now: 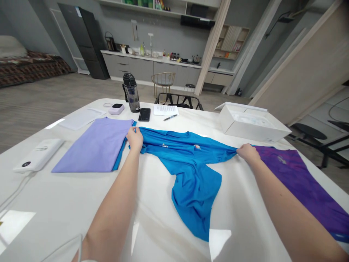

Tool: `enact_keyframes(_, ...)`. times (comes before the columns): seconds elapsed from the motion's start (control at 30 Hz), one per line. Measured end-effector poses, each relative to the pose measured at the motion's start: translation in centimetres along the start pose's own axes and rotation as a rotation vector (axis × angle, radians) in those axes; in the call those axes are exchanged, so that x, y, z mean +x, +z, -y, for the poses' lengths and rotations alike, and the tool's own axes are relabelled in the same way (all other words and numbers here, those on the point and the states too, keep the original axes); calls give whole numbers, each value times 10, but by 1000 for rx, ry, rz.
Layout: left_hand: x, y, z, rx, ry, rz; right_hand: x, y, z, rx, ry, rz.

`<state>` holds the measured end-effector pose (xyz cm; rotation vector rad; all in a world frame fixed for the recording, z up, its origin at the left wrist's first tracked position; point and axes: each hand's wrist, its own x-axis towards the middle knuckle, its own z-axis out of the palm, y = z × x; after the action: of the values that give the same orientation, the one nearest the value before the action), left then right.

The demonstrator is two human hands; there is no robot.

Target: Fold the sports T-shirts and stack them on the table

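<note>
A blue T-shirt [188,153] lies across the white table [160,222], its sleeves pulled out sideways and its lower body bunched in folds toward me. My left hand [135,139] pinches one sleeve, close to the edge of a folded lavender shirt [94,145]. Under that lavender shirt a strip of blue cloth shows. The other sleeve's end is gripped in my right hand [248,153], beside a purple shirt [297,178] spread at the right. Small prints show on the blue shirt's chest.
Along the back stand a dark water bottle [132,92], a phone [144,114], a printed sheet [165,110], a pen [170,117] and a lavender-cased gadget [116,108]. An open white box [251,123] sits back right. A white power bank [39,154] with a cable is at left.
</note>
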<state>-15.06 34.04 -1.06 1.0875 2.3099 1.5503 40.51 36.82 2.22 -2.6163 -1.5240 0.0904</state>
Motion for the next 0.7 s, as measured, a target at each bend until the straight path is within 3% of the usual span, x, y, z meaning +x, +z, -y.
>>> enact_keyframes(0.13, -9, -2, -10, 103, 103, 93, -10, 3, 7, -201, 29, 68)
enact_keyframes(0.23, -23, -4, -29, 354, 367, 181, -27, 6, 32, -207, -242, -45)
enact_keyframes(0.33, -40, 1, -45, 529, 562, 388, -41, 16, 71, 15, -561, -53)
enact_keyframes(0.43, -50, 15, -49, 637, 601, 549, -47, 30, 113, 183, -592, 72)
enact_keyframes(0.53, -44, 32, -48, 681, 612, 668, -44, 41, 142, 172, -554, 101)
enact_keyframes(0.6, -34, 44, -49, 693, 611, 694, -39, 45, 151, 152, -559, 113)
enact_keyframes(0.7, -15, 63, -60, 661, 567, 641, -28, 45, 157, 134, -572, 114)
